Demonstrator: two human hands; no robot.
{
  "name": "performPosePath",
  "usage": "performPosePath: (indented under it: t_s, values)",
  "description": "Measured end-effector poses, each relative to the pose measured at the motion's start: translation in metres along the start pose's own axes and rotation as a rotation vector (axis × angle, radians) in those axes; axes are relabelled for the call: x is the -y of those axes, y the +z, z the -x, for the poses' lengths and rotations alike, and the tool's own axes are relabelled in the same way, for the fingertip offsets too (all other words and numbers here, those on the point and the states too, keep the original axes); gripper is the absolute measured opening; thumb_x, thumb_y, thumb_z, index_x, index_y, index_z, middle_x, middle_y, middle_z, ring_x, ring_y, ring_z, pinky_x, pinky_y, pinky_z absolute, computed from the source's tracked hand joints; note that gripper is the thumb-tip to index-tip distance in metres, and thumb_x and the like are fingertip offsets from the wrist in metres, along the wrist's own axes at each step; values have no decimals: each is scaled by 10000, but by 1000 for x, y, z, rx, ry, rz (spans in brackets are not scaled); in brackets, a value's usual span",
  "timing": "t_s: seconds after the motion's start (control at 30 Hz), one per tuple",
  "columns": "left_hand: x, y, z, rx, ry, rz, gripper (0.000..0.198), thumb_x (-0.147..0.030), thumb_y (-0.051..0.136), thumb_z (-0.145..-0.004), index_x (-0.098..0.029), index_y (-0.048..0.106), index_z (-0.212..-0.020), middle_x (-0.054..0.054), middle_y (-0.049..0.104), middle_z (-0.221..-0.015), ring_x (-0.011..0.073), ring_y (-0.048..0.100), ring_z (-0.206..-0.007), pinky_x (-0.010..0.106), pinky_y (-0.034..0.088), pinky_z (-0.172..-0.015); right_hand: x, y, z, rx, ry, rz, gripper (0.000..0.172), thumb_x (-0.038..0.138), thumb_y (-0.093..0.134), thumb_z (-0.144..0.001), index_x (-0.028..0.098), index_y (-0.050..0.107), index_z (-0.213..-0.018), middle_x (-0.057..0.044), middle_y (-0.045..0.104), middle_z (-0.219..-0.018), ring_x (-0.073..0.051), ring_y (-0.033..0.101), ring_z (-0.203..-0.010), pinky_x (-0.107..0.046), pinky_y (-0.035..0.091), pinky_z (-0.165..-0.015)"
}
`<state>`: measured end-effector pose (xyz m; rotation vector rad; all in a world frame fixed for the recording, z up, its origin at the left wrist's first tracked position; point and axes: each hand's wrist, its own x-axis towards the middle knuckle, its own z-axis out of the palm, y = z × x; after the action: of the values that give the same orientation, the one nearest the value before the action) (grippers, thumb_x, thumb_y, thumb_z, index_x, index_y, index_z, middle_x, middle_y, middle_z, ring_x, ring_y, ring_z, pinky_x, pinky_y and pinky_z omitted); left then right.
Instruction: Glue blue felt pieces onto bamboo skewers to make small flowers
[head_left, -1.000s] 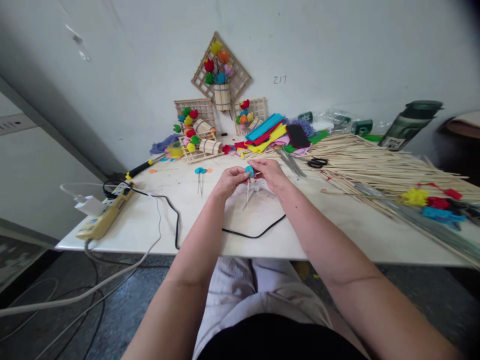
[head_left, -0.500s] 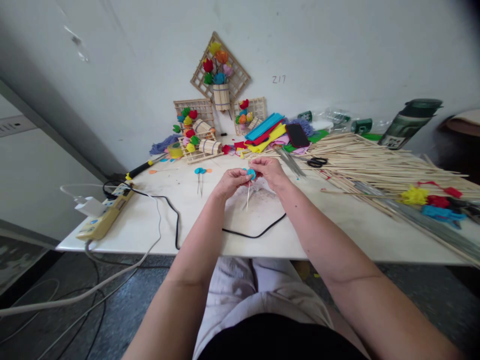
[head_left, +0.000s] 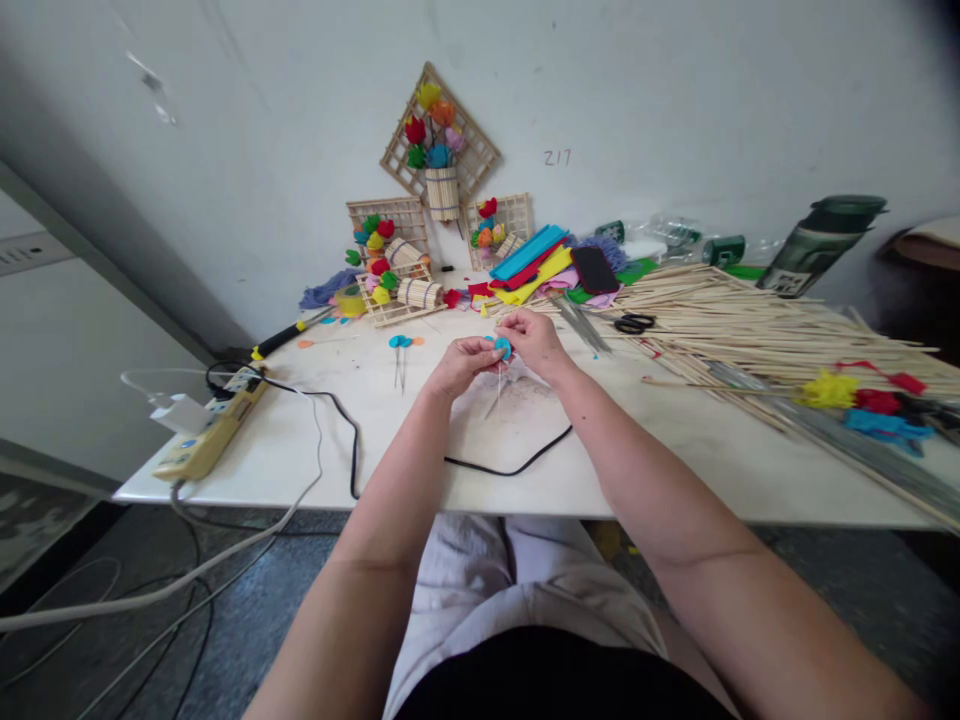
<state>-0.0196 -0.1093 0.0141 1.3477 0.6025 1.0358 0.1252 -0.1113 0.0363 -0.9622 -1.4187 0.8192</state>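
1. blue felt disc (head_left: 502, 347) sits right between our two hands, pinched from both sides above the white tabletop (head_left: 375, 440).
2. our left hand (head_left: 463, 362) comes in from the left and our right hand (head_left: 534, 343) from the right; their fingertips meet on the disc, so the hands are together and both clamped on the same small piece.
3. a thin wire stem (head_left: 496, 391) hangs from the disc, its long axis running down and slightly toward us, its lower end close over the table; we cannot tell whether it touches.
4. neither hand is clearly nearer: the disc lies at the meeting point, with the right hand a little farther from us and slightly higher, the left a little lower.
5. just left of our left hand lie two finished blue-headed pins (head_left: 400, 345), flat on the table, heads away from us.
6. beyond our right hand and to its right lie the black scissors (head_left: 634, 324) and the big heap of bamboo sticks (head_left: 757, 325), well apart from the disc.
7. straight beyond both hands is the stack of coloured felt sheets (head_left: 529, 262); the black cable (head_left: 517, 466) curves on our side of the hands.
8. far to the left of our left hand sits the yellow power strip (head_left: 206, 432).
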Motion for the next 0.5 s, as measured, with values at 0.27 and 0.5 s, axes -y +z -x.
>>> performPosePath:
  t_s: [0.27, 0.5]
  values:
    - [-3, -2, -3, -181, 60, 116, 312, -301, 841, -471, -139, 635, -639, -12, 641, -586, 103, 607, -540, 232, 471, -594, 2, -1, 2, -59, 138, -8, 94, 243, 569, -760, 154, 583, -733, 5, 608, -626, -88, 509, -474, -201, 416, -426]
    - [-4, -9, -7, -321, 186, 207, 230, -248, 800, -550, -135, 646, -677, 23, 688, -695, 98, 620, -590, 237, 481, -651, 15, -2, 11, 270, 442, -39, 156, 155, 557, -785, 115, 589, -637, -60, 648, -588, -80, 489, -431, -190, 360, -380]
